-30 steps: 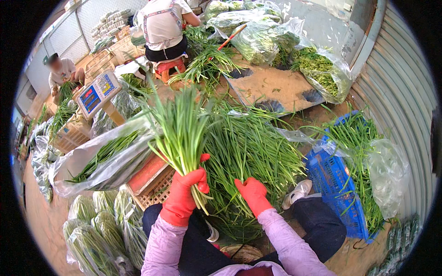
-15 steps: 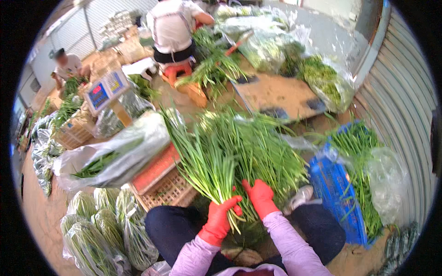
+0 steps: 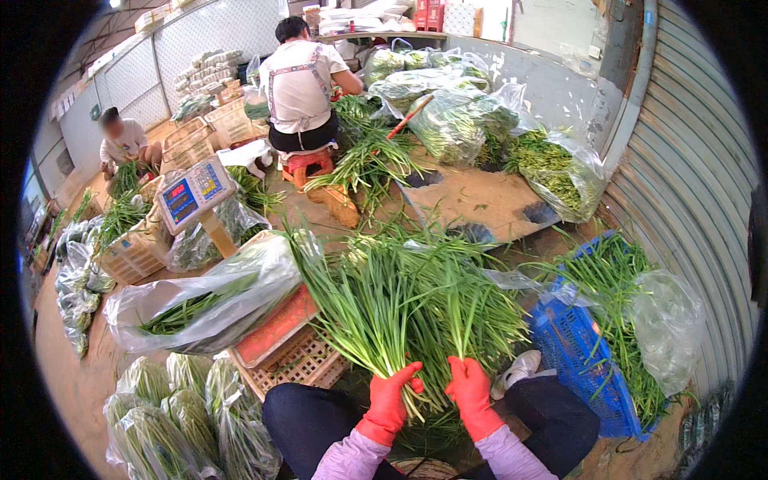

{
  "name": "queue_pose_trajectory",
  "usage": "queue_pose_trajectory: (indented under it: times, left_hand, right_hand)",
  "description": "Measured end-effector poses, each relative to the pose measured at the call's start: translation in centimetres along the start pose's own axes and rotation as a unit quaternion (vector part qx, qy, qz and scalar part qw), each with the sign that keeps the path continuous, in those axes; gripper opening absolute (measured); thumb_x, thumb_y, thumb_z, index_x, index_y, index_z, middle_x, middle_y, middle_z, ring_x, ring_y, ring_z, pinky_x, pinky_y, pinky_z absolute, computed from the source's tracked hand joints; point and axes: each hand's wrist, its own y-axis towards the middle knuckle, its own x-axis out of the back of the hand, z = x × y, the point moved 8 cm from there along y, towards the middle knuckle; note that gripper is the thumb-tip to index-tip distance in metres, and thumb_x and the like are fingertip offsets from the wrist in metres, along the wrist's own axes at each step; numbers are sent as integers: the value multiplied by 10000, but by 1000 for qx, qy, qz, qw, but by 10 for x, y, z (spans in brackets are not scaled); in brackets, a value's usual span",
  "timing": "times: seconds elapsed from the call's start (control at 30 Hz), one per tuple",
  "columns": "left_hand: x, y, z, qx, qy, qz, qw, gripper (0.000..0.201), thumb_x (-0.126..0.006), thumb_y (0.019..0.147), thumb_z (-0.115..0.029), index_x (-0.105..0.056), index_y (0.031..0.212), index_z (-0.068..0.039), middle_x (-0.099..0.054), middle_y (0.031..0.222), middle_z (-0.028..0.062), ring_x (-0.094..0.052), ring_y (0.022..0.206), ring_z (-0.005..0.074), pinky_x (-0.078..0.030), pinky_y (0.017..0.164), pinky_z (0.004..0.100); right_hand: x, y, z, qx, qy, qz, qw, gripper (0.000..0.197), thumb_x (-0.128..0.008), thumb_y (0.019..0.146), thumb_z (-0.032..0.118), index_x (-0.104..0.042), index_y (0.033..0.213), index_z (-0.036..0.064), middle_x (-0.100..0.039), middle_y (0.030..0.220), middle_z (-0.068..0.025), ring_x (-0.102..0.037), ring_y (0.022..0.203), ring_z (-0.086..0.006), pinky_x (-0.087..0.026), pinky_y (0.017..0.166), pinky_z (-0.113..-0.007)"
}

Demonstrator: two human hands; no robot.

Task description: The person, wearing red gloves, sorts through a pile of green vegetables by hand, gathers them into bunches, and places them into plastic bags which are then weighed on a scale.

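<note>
Left hand (image 3: 390, 404) grips greens (image 3: 376, 320); scale display (image 3: 180, 200) lit red.

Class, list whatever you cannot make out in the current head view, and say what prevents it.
In the head view:
- Stalks: gripped part, hidden by the right hand.
- Blue crate: floor, covered by greens.
- Stool: seat, mostly hidden by the co-worker.
- Front bags: lower ends, cut off by the lower edge.
- Scale display: reading, too small.

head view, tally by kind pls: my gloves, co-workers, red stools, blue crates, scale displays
Left glove and right glove: 2
Co-workers, near and far: 2
Red stool: 1
Blue crate: 1
Scale display: 1
Total: 7
</note>
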Motion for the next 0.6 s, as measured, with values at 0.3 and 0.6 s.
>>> queue_pose_trajectory:
  times: [0.3,0.6]
  left_hand:
    - [-12,-3,31,98,29,64,993,176,-599,824,-65,-604,984,6,-634,775,75,-537,507,157,-468,467,281]
    - [-12,-12,24,75,93,48,992,160,-580,785,-13,-596,933,45,-600,666,90,-542,497,171,-480,456,310]
  right_hand:
    - [-6,-55,-6,241,-182,67,951,224,-616,868,254,-618,872,30,-589,579,-51,-560,445,-120,-412,415,-267]
    - [-21,-45,-2,109,-28,190,975,284,-620,866,269,-628,903,-13,-651,764,-66,-586,638,-123,-444,582,-263]
